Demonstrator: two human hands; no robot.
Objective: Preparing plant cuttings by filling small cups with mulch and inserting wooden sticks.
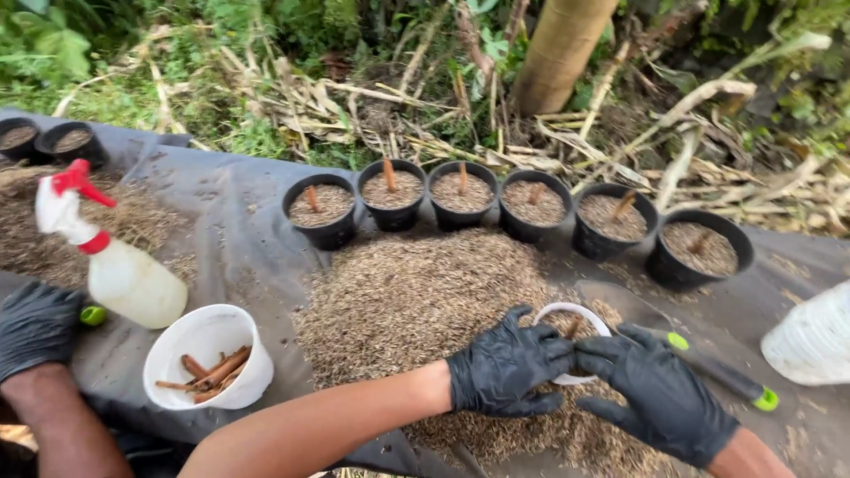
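Observation:
My left hand (506, 365) and my right hand (653, 389), both in black gloves, close around a small white pot (574, 312) from either side. The pot stands on a heap of brown husk (416, 296) and holds husk with a short brown cutting stuck in it. My left fingers curl over its left rim, while my right fingers press its right side. Behind the heap runs a row of several black pots (452, 196), each filled with husk and holding one upright cutting.
A white bowl of brown cuttings (209, 358) and a white spray bottle with a red nozzle (119, 270) lie at left, near another person's gloved hand (35, 327). A dark tool with green ends (717, 372) and a white container (815, 336) lie at right. All rest on a grey sheet (239, 212).

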